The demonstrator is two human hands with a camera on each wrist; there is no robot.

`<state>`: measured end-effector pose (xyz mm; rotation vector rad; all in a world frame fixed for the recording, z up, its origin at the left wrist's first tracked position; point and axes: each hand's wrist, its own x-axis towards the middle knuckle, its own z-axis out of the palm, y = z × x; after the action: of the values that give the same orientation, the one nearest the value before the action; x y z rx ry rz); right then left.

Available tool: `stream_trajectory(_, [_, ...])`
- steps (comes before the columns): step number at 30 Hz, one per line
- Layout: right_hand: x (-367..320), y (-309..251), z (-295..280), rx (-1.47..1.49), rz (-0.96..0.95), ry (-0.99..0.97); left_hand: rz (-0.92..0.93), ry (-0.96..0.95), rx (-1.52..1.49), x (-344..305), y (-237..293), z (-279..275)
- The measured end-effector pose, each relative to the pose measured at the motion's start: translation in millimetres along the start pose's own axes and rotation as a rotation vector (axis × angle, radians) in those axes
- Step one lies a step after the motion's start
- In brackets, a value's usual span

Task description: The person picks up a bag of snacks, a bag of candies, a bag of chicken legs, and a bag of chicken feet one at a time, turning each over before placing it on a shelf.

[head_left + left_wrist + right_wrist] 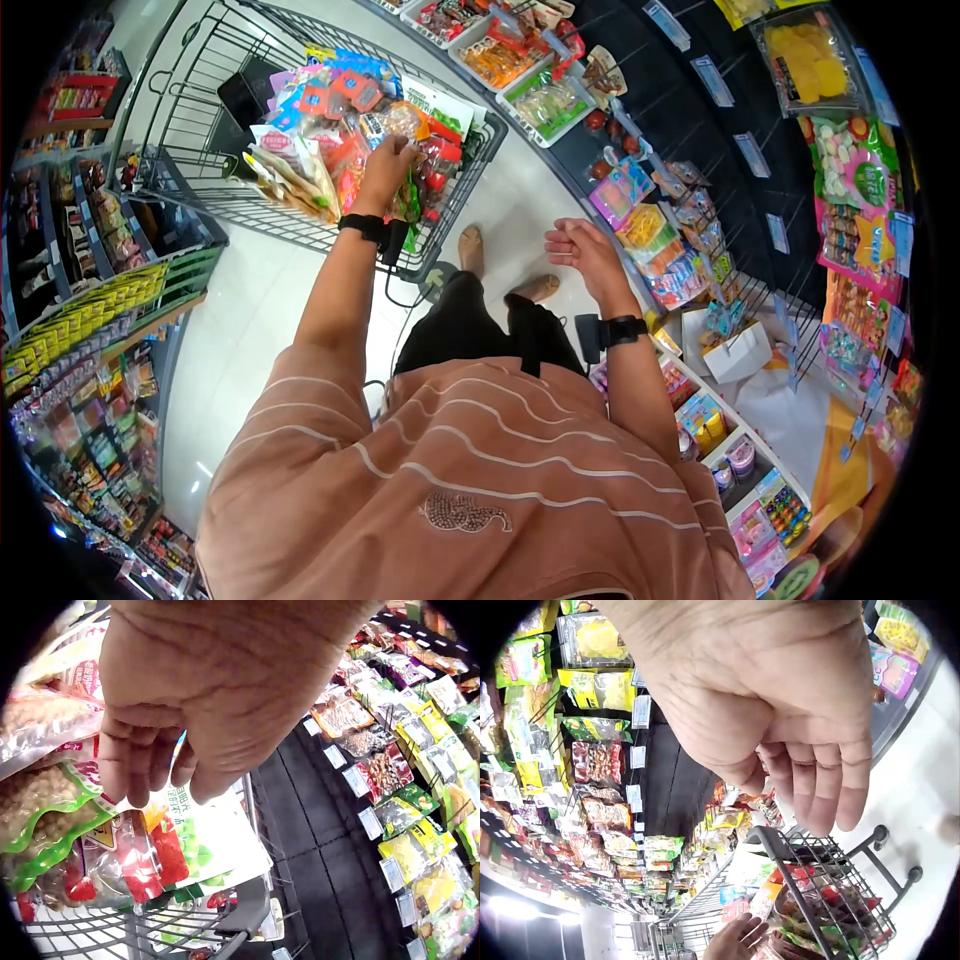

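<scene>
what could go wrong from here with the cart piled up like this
1. The heaped packets rise above the rim of the cart. The left hand resting on top could push one over the side.
2. The right hand is empty and close to the shelf packets, so it might knock some off.
3. A foot is right by the wheel, and a roll of the cart could catch the toes.

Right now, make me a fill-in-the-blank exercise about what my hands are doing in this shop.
1. The left hand reaches onto snack packets piled in the wire ___.
2. The right hand hangs in the air and holds ___.
3. Hanging snack bags fill the rack on the person's ___ side.
Missing words: cart; nothing; right.
</scene>
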<state>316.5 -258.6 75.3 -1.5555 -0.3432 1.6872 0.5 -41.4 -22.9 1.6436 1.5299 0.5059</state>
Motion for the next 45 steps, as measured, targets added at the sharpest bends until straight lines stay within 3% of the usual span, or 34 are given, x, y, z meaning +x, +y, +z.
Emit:
stream_trajectory(2, [-5, -5, -1, 0.006, -0.012, 0.037, 0.032, 0.087, 0.049, -1, 5, -6])
stream_trajectory(6, [-3, -5, -13, 0.022, -0.016, 0.067, 0.012, 0.414, -0.018, 19, -39, -26])
stream_trajectory(13, [0, 0, -17, 0.057, -0.006, 0.066, -0.168, 0.231, 0.205, 43, -51, -40])
stream_trajectory(16, [1, 1, -17, 0.052, -0.010, 0.053, -0.216, 0.310, 0.302, 53, -43, -43])
stream_trajectory(17, [1, 1, -18, 0.051, -0.012, 0.051, -0.140, 0.347, 0.264, 65, -67, -42])
stream_trajectory(20, [3, 1, -21, 0.053, -0.021, 0.055, -0.354, 0.163, 0.369, 67, -61, -54])
stream_trajectory(21, [3, 1, -23, 0.055, -0.019, 0.060, -0.362, 0.058, 0.292, 73, -71, -58])
stream_trajectory(23, [3, 4, -26, 0.062, -0.018, 0.060, -0.322, 0.064, 0.324, 82, -95, -54])
stream_trajectory(24, [3, 4, -27, 0.067, -0.021, 0.054, -0.302, 0.070, 0.340, 82, -89, -54])
stream_trajectory(27, [5, 4, -28, 0.067, -0.019, 0.050, -0.308, 0.142, -0.075, 67, -62, -47])
stream_trajectory(30, [6, -1, -27, 0.070, -0.039, 0.040, -0.292, 0.145, -0.656, 37, 4, -47])
stream_trajectory(34, [6, -21, -15, 0.026, -0.094, 0.012, -0.142, 0.111, -0.671, 20, 55, -71])
stream_trajectory(35, [7, -29, -11, 0.000, -0.124, 0.002, -0.090, 0.074, -0.775, 19, 61, -76])
stream_trajectory(38, [9, -54, 5, -0.069, -0.222, -0.036, -0.040, -0.079, -0.705, 19, 83, -99])
stream_trajectory(40, [14, -71, 16, -0.098, -0.303, -0.065, 0.017, -0.220, -0.749, 7, 129, -99])
stream_trajectory(45, [8, -102, 41, -0.055, -0.344, -0.184, 0.002, -0.485, -0.680, 3, 177, -65])
